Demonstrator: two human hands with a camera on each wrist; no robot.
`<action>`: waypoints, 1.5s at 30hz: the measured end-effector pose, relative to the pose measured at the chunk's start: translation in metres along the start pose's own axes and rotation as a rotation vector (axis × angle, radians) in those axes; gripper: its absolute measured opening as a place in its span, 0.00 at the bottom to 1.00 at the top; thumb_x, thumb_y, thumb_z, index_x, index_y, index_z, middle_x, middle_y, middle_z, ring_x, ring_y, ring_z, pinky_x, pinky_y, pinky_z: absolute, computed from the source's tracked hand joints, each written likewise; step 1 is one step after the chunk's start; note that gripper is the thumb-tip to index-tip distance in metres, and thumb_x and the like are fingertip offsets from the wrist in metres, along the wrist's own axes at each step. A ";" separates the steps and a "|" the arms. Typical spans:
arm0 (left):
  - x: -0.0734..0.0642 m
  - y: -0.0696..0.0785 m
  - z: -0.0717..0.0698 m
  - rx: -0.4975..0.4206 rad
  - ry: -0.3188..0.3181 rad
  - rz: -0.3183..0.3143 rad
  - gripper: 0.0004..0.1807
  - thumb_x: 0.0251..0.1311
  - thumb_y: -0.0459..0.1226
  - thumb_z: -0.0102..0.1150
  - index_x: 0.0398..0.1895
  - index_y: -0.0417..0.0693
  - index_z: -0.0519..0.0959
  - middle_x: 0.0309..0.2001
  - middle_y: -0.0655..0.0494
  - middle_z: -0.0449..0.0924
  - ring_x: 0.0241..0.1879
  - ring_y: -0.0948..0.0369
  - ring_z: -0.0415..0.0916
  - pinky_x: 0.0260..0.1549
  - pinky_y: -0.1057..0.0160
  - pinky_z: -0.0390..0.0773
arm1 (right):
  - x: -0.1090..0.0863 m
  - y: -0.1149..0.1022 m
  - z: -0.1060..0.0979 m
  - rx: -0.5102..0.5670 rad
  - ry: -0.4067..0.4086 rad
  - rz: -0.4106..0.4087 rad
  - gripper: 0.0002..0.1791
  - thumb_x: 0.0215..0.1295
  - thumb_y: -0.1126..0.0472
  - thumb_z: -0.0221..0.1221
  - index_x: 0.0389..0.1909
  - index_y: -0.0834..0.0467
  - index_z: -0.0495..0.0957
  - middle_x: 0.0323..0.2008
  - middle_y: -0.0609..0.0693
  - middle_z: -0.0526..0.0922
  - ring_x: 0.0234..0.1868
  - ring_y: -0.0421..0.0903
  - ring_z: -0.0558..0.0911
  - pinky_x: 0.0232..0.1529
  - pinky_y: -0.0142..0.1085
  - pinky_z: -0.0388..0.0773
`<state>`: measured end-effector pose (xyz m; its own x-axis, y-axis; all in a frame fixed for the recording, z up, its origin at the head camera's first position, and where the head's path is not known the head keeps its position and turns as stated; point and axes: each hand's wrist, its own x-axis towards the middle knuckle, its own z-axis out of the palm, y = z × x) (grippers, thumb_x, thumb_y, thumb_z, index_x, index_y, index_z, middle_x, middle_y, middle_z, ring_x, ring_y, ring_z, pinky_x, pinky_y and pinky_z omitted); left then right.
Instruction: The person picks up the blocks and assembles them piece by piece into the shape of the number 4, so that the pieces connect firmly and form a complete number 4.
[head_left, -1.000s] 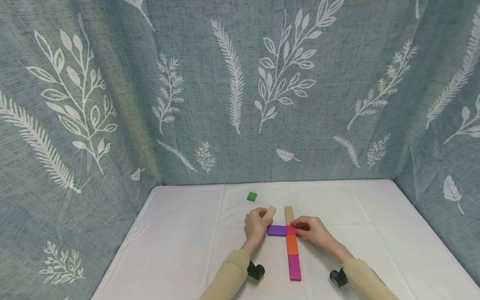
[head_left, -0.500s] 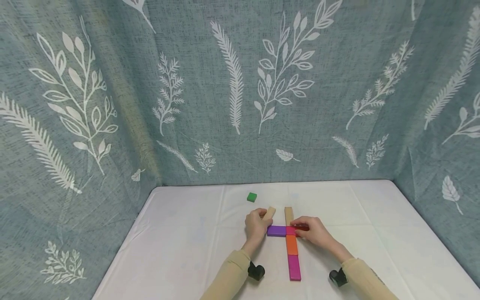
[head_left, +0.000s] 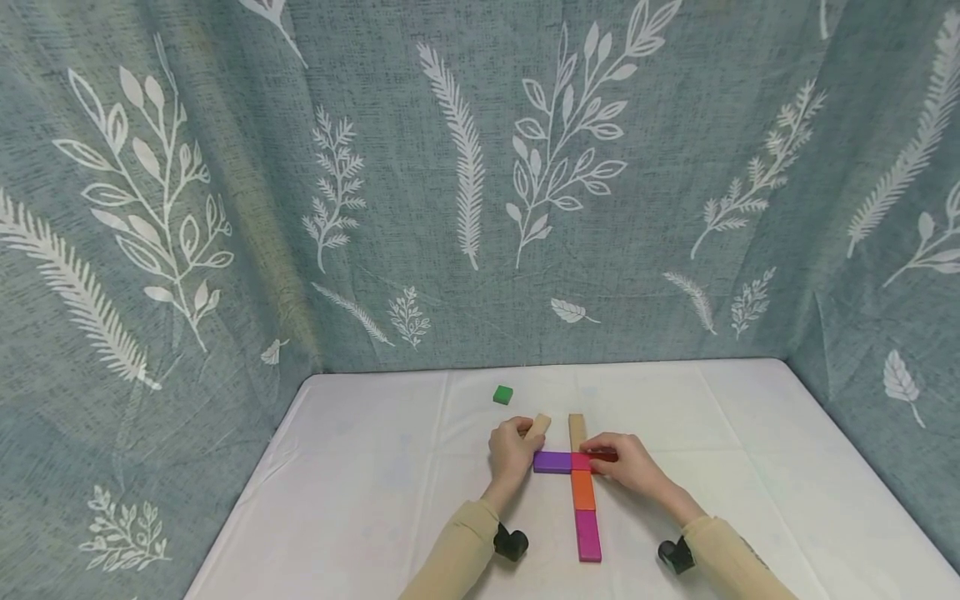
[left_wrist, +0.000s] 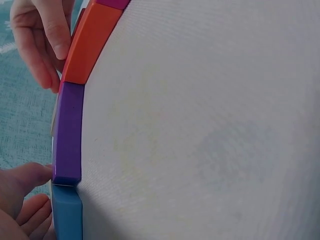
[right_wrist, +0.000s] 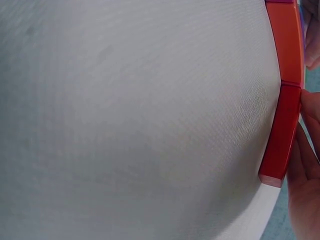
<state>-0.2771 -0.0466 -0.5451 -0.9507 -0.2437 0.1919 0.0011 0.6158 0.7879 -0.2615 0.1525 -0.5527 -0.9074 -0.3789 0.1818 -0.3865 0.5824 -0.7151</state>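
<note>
In the head view my left hand (head_left: 512,452) has a pale wooden block (head_left: 542,425) between thumb and fingers, slanting up to the right. A purple block (head_left: 552,462) lies just right of it. The left wrist view shows a blue block (left_wrist: 68,212) end to end with the purple one; my hand hides it from the head camera. My right hand (head_left: 627,460) pinches a dark red block (right_wrist: 281,132), index finger on the far side, thumb on the near. A pink-red block (head_left: 581,461) sits at the crossing, an orange block (head_left: 583,490) below it.
A magenta block (head_left: 588,535) continues the column towards me. Another pale wooden block (head_left: 577,429) runs away from the crossing. A small green block (head_left: 503,395) lies apart near the back of the white tabletop (head_left: 360,483). A patterned curtain (head_left: 420,208) hangs behind.
</note>
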 end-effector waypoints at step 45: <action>0.031 0.038 -0.047 -0.380 -0.007 0.056 0.16 0.48 0.32 0.69 0.42 0.34 0.82 0.43 0.40 0.84 0.45 0.48 0.82 0.48 0.58 0.81 | 0.003 -0.001 -0.002 0.019 -0.011 0.024 0.14 0.58 0.68 0.62 0.47 0.61 0.82 0.44 0.54 0.85 0.44 0.49 0.82 0.47 0.41 0.82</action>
<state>-0.2923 -0.0661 -0.4814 -0.9478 -0.2119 0.2382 0.1671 0.3062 0.9372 -0.2642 0.1524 -0.5506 -0.9144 -0.3729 0.1575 -0.3617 0.5778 -0.7317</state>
